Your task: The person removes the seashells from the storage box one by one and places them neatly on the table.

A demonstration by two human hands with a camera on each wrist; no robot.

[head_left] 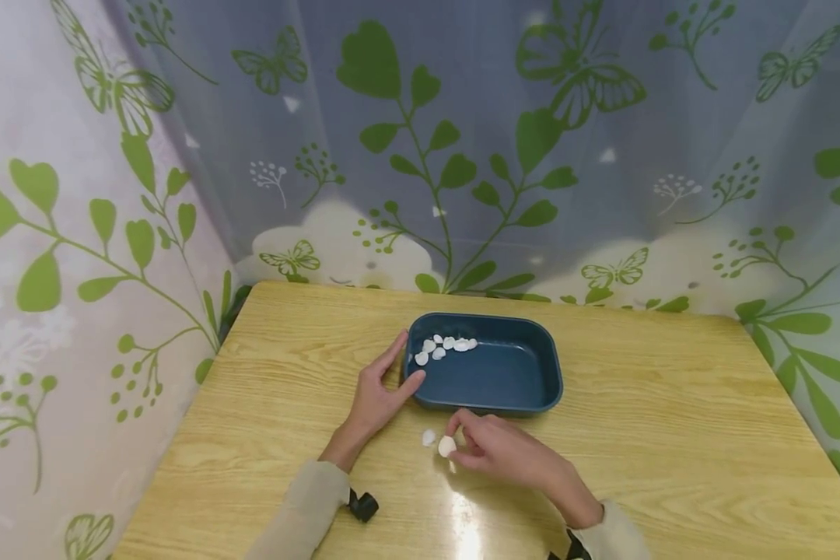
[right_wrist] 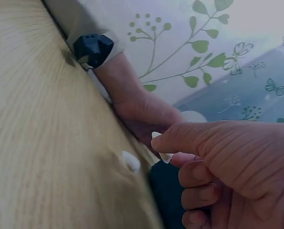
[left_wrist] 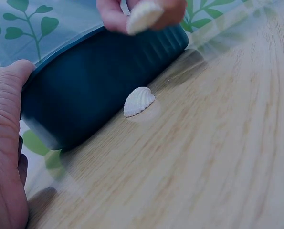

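Between the thumb and index finger of my right hand [head_left: 504,451] a white ribbed seashell [head_left: 446,446] is pinched, just above the table in front of a dark blue basin [head_left: 507,377]. A second white seashell [left_wrist: 139,101] lies on the tabletop close to the basin's near wall. My left hand [head_left: 376,395] rests against the basin's left end, fingers stretched along the side and the thumb at the near left corner of the rim. Inside the basin, several white seashells [head_left: 449,343] lie in a loose row toward the far left.
The light wood table [head_left: 665,404] extends on both sides of the basin. Curtains [head_left: 462,155] printed with green leaves and butterflies hang behind the table and at its sides. A black wrist device [head_left: 364,507] is strapped at the left sleeve.
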